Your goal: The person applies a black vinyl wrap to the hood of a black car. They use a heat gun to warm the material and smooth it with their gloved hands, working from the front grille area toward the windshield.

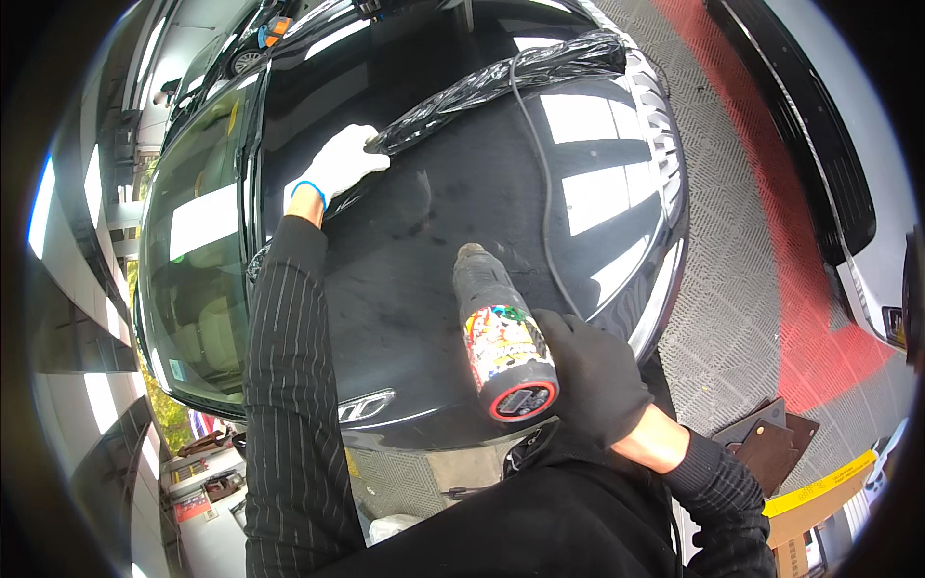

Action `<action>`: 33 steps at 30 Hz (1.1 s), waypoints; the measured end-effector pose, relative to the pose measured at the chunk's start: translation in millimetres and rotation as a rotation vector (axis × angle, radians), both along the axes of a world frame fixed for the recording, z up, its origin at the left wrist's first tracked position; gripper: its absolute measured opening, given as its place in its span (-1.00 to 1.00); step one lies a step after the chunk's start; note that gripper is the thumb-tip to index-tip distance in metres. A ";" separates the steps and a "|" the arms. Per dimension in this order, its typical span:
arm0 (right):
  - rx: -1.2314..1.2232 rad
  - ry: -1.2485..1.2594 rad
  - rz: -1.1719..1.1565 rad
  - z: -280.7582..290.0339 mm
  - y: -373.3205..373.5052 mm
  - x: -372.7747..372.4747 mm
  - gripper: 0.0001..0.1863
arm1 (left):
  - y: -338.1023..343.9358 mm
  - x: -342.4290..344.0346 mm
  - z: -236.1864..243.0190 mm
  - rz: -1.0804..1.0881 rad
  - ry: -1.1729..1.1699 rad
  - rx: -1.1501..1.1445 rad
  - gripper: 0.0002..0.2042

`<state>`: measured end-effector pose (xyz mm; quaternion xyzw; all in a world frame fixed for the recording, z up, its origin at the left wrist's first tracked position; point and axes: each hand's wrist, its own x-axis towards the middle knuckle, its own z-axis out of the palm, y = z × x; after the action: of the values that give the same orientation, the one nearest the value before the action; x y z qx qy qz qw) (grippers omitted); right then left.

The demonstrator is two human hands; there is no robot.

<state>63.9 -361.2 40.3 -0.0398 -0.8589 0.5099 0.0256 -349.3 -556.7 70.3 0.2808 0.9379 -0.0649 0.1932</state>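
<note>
A black car hood (395, 289) spreads out in front of me. My left hand (345, 162), in a white glove with a blue cuff edge, is closed around a long, bunched strip of glossy black film (482, 91). The film runs from the windshield side across the hood to the car's front edge. In my black-gloved right hand (599, 380) is a heat gun (503, 337) with a colourful sticker-covered body and a red-ringed back end. Its nozzle points away from me over the hood, and its handle is hidden by my fingers.
A grey cord (544, 183) crosses the hood and passes the film. The windshield (202, 241) is at left, the front grille (658, 125) at right. Beyond grey and red floor tiles stands a white vehicle (882, 279). Brown and grey panels (771, 448) and a yellow-edged box (819, 491) are lower right.
</note>
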 end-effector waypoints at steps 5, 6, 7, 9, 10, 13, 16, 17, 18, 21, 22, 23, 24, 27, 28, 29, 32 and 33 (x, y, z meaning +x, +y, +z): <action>0.177 -0.083 0.006 22.4 15.3 34.8 -0.54 | 16.7 -3.5 -8.9 -0.063 -0.132 0.221 -0.52; 0.200 -0.093 0.015 25.1 17.9 41.6 -0.54 | 18.7 -4.6 -9.6 -0.093 -0.136 0.235 -0.54; 0.181 -0.093 0.009 26.5 19.2 46.4 -0.53 | 21.8 -7.2 -9.8 -0.125 -0.117 0.222 -0.59; 0.191 -0.025 -0.007 23.8 19.1 50.4 -0.53 | 27.0 -12.6 -11.7 -0.144 -0.004 0.043 -0.63; 0.184 0.004 -0.013 19.8 19.4 49.5 -0.53 | 31.2 -16.1 -14.0 -0.146 0.057 -0.046 -0.65; 0.157 0.034 0.036 1.9 24.4 38.0 -0.52 | 35.5 -20.1 -18.1 -0.183 0.119 -0.128 -0.69; 0.191 0.068 0.097 -16.5 39.5 19.1 -0.42 | 39.3 -17.7 -16.4 -0.115 0.116 -0.209 -0.65; 0.157 0.072 0.119 -20.6 44.9 13.1 -0.38 | 38.4 -12.9 -14.6 -0.078 0.130 -0.224 -0.61; 0.102 0.102 0.126 -23.1 50.8 7.5 -0.34 | 37.9 -7.1 -13.3 -0.058 0.118 -0.195 -0.59; 0.052 0.067 0.175 -26.9 63.2 -13.2 -0.35 | 34.0 13.7 -9.1 -0.108 0.173 -0.115 -0.44; 0.020 0.060 0.179 -27.5 66.9 -19.3 -0.36 | 35.6 16.7 -8.0 -0.055 0.172 -0.119 -0.40; 0.004 0.076 0.156 -26.8 69.1 -23.8 -0.35 | 37.4 19.4 -7.5 -0.057 0.213 -0.151 -0.36; -0.013 0.117 0.124 -26.6 70.3 -29.5 -0.44 | 39.6 21.5 -7.4 -0.040 0.234 -0.195 -0.32; -0.091 0.158 0.080 -27.0 73.3 -45.9 -0.61 | 47.4 24.1 -5.2 0.023 0.161 -0.146 -0.23; -0.089 0.160 0.090 -27.2 73.9 -50.8 -0.59 | 49.3 26.3 -5.5 0.026 0.168 -0.112 -0.23; -0.091 0.157 0.106 -27.4 73.2 -56.2 -0.58 | 51.0 28.3 -6.1 0.020 0.187 -0.072 -0.22; -0.100 0.143 0.135 -28.1 67.5 -69.8 -0.54 | 53.1 31.2 -10.1 0.073 0.215 0.006 -0.23; -0.093 0.140 0.139 -28.5 64.5 -72.3 -0.54 | 52.1 30.8 -11.2 0.084 0.214 0.021 -0.23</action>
<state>-8.4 -296.6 11.8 0.0543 -0.8311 0.5513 0.0484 -318.5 -504.6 59.1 0.2347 0.9647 -0.0767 0.0916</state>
